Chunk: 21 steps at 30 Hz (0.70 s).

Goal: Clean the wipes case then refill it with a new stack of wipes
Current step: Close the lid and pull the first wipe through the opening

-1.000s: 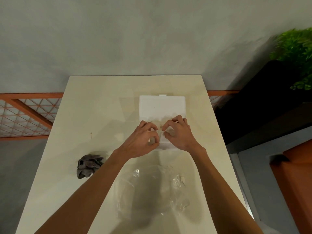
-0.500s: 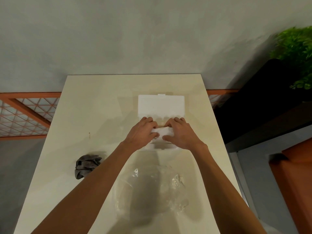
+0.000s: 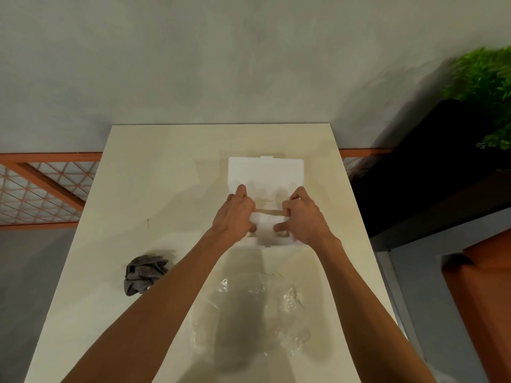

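Left hand (image 3: 233, 217) and right hand (image 3: 302, 217): both clamped on white wipes stack (image 3: 266, 220), at centre of cream table (image 3: 154, 189). White wipes case (image 3: 265, 172): lid open, just behind. Grey cloth (image 3: 144, 274): crumpled, left. Clear plastic wrapper (image 3: 249, 313): nearest.

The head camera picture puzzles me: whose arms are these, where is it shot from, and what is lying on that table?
No machine here: a person wears one camera on the head, looking down at their own bare arms. The left hand and right hand grip a white stack of wipes over the open white wipes case, whose lid lies flat towards the wall. On the cream table also lie a crumpled grey cloth to the left and an empty clear plastic wrapper nearest the person.
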Tool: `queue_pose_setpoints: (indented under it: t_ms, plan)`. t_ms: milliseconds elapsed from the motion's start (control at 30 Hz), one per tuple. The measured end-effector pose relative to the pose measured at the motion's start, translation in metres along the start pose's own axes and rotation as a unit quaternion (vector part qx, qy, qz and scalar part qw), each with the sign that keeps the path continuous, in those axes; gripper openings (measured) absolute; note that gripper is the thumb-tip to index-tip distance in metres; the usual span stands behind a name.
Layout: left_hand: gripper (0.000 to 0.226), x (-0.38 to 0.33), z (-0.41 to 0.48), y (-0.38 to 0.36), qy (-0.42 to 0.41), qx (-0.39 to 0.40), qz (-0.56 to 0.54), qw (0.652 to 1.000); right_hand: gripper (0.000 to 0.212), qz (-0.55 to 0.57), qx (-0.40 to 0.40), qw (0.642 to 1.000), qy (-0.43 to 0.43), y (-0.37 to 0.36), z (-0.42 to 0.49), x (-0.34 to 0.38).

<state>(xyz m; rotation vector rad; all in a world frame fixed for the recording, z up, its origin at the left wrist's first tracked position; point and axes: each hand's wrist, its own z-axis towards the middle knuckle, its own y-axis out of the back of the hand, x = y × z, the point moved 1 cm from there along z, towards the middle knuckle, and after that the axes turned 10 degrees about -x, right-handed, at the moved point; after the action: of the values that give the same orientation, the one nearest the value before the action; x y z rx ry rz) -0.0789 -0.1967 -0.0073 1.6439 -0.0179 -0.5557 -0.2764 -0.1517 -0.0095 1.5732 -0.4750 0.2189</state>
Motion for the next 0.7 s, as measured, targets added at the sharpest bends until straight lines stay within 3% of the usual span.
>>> queue_pose_setpoints:
  t_ms: [200,333,467,700]
  plan:
    - [0.030,0.003,-0.006,0.004,-0.022,-0.028,-0.063,0.997,0.028,0.042,-0.013,0.998,0.045,0.005,-0.007,0.004]
    - [0.021,0.003,-0.013,0.000,-0.034,-0.059,-0.059,0.996,0.012,-0.010,-0.064,0.991,0.116,-0.003,-0.017,0.009]
    - [0.040,0.009,-0.024,-0.007,-0.055,-0.100,-0.057,0.992,0.030,-0.002,-0.157,0.979,0.132,-0.019,-0.031,-0.001]
    - [0.022,0.008,-0.024,-0.005,0.001,-0.083,-0.119,0.989,0.022,0.126,-0.107,0.986,0.010,-0.018,-0.031,-0.008]
